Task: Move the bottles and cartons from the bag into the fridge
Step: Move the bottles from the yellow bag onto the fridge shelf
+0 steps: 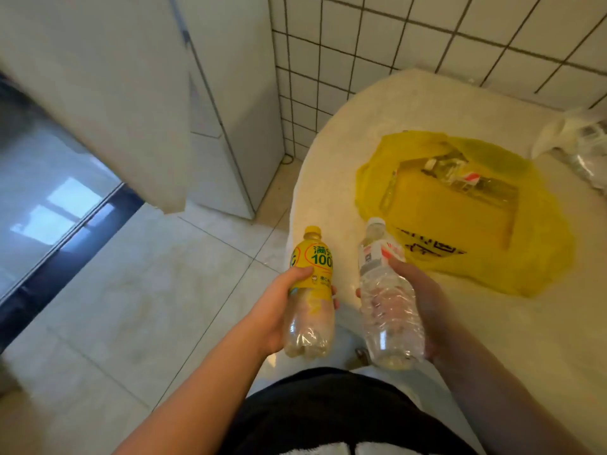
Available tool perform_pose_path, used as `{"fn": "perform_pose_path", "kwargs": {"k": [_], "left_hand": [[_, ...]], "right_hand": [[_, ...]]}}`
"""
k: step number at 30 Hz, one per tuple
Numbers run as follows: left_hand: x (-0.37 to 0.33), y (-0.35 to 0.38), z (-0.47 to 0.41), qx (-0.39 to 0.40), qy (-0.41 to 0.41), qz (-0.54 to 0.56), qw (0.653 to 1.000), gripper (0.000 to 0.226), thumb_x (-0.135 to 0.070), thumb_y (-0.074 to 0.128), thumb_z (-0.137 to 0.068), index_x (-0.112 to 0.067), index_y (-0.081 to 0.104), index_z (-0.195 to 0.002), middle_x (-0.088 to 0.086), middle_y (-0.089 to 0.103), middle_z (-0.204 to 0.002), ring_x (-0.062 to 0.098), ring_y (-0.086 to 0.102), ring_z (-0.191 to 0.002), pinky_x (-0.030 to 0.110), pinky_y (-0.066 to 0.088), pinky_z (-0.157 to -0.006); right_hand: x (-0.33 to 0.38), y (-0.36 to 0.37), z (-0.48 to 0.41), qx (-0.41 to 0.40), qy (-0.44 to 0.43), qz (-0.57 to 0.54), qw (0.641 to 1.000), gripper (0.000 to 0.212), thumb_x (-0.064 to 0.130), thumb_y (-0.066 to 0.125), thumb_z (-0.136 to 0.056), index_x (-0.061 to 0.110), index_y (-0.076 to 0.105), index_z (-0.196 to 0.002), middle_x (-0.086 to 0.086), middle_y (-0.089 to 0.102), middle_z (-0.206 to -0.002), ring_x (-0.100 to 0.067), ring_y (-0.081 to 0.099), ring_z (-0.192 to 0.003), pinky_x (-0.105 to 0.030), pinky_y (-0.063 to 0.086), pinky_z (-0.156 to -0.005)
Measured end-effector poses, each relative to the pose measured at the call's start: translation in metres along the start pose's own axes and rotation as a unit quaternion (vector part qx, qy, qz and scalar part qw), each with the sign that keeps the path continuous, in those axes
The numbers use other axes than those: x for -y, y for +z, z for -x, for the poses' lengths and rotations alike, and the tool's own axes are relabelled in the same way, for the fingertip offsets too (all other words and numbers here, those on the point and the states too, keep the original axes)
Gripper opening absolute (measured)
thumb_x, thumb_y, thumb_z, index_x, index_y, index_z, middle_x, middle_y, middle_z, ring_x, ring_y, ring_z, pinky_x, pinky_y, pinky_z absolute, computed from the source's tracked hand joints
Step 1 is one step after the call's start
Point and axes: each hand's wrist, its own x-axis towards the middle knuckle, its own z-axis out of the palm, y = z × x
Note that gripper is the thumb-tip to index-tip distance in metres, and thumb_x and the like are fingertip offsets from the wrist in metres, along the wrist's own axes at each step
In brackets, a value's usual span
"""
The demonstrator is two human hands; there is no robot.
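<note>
My left hand grips a yellow-labelled bottle with a yellow cap, held upright in front of me. A clear bottle with a white cap and a red-and-white label is held in my right hand. Both bottles hover near the rounded edge of a cream table. On that table lies a yellow plastic bag, slumped flat, with clear packaging showing in its opening. The white fridge stands at the upper left against the tiled wall, its doors closed as far as I can see.
A white cabinet panel juts in at the upper left, and a glossy dark surface lies below it. A white plastic bag sits at the table's right edge. Pale floor tiles stretch between me and the fridge.
</note>
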Motion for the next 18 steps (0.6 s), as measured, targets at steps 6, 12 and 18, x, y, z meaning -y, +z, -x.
{"fn": "perform_pose_path", "kwargs": {"k": [6,12,18], "left_hand": [[0.018,-0.126,0.084,-0.065,0.020,0.046,0.997,0.059,-0.036,0.061,-0.079,-0.002,0.056,-0.127,0.020,0.068,-0.104,0.034,0.067,-0.083,0.041,0.052,-0.077],[0.036,-0.248,0.179,-0.158,0.080,0.114,0.978,0.052,-0.038,0.060,-0.079,-0.003,0.060,-0.119,0.021,0.069,-0.100,0.034,0.068,-0.083,0.042,0.052,-0.080],[0.043,-0.328,0.240,-0.222,0.146,0.206,0.942,0.056,-0.048,0.058,-0.084,-0.011,0.058,-0.125,0.020,0.072,-0.102,0.035,0.070,-0.084,0.043,0.053,-0.082]], "right_hand": [[-0.098,0.095,0.009,0.057,0.102,0.060,0.991,0.046,0.038,0.060,-0.077,-0.004,0.067,-0.093,-0.019,0.064,-0.069,-0.026,0.061,-0.053,-0.028,0.050,-0.054],[-0.183,0.202,0.015,0.134,0.161,0.112,0.972,0.060,0.038,0.068,-0.072,-0.003,0.060,-0.116,-0.022,0.066,-0.082,-0.030,0.065,-0.062,-0.033,0.056,-0.056],[-0.232,0.297,0.006,0.201,0.231,0.208,0.929,0.064,0.045,0.066,-0.077,-0.002,0.060,-0.119,-0.021,0.066,-0.084,-0.033,0.065,-0.072,-0.040,0.054,-0.070]]}}
